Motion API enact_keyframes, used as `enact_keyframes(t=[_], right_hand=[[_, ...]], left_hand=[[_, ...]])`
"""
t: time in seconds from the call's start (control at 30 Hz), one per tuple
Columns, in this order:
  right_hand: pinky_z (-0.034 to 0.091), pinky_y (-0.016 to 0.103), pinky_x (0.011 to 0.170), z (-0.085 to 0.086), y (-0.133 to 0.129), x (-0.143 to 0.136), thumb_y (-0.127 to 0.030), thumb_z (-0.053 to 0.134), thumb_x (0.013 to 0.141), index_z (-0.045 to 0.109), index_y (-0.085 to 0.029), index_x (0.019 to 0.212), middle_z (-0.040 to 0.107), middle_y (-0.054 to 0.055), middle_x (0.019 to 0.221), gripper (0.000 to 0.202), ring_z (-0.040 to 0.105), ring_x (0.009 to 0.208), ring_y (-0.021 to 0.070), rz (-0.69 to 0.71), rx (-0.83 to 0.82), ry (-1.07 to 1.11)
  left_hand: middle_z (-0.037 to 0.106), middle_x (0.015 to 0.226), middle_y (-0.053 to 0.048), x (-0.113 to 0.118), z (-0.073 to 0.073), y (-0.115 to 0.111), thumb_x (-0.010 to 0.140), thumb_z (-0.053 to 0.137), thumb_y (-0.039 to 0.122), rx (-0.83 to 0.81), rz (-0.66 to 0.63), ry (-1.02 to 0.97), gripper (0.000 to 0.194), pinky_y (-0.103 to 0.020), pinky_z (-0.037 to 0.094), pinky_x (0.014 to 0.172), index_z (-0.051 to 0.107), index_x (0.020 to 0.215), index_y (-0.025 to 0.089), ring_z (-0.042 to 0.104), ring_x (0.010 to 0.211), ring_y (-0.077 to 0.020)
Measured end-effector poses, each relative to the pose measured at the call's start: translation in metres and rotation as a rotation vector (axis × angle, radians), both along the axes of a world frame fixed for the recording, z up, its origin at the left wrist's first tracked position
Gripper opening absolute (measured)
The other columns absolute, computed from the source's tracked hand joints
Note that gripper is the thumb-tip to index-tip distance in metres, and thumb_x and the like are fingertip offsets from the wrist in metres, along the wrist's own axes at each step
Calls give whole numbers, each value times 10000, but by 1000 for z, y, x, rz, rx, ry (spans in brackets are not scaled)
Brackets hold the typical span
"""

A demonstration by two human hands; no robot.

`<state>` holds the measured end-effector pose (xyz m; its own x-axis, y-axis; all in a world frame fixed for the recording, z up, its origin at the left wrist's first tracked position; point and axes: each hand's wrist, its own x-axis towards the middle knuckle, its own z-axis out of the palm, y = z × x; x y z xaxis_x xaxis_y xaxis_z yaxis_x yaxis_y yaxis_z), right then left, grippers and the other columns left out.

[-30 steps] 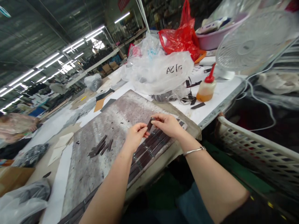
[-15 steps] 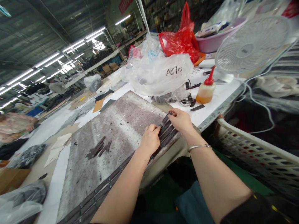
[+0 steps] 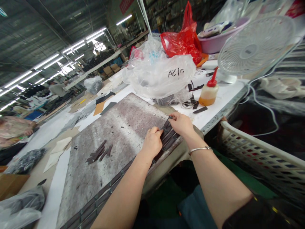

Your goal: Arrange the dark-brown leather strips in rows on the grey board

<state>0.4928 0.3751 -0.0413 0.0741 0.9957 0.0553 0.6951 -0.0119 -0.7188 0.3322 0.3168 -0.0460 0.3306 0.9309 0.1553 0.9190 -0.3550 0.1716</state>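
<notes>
My left hand (image 3: 152, 143) and my right hand (image 3: 182, 123) pinch the two ends of a dark leather strip (image 3: 166, 126) and press it down at the right end of a row of dark strips (image 3: 169, 137) lined along the near edge of a grey work board (image 3: 119, 133). The row runs on to the left along that edge (image 3: 95, 203). A small loose pile of dark strips (image 3: 98, 153) lies on the board to the left of my hands. A metal bangle sits on my right wrist.
Behind the board lie clear plastic bags (image 3: 162, 74), a red bag (image 3: 184, 41), a red-capped glue bottle (image 3: 208, 92), scissors (image 3: 189, 103) and a white fan (image 3: 256, 44). A white plastic crate (image 3: 259, 156) stands at right. Another person (image 3: 14, 127) works at far left.
Both hands carried the strip from above the middle of the row down and right to its right end, and now hold it pressed on the board there.
</notes>
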Motion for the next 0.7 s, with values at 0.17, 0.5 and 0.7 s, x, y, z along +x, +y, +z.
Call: enact_keyframes(t=[0.17, 0.5, 0.7], right_hand=[[424, 291, 713, 1, 1, 0, -322, 499, 777, 664, -297, 1023, 688, 3, 896, 298, 604, 809, 196, -5, -28, 8], [438, 295, 734, 1, -1, -3, -318, 504, 789, 654, -292, 1038, 688, 3, 910, 291, 614, 851, 205, -9, -24, -33], [446, 312, 735, 0, -2, -4, -324, 492, 806, 651, -296, 1027, 686, 12, 890, 274, 618, 852, 219, -11, 0, -95]], left_hand=[[570, 1036, -84, 0, 1, 0, 810, 370, 37, 2, -15, -6, 438, -330, 440, 900, 633, 1139, 157, 500, 958, -205], [566, 1025, -81, -2, -1, 1, 815, 377, 41, 8, -23, -12, 426, -326, 434, 899, 635, 1134, 155, 501, 939, -200], [563, 1031, -78, -2, 0, 2, 802, 367, 29, 14, -31, -4, 449, -323, 430, 904, 619, 1149, 160, 504, 951, -200]])
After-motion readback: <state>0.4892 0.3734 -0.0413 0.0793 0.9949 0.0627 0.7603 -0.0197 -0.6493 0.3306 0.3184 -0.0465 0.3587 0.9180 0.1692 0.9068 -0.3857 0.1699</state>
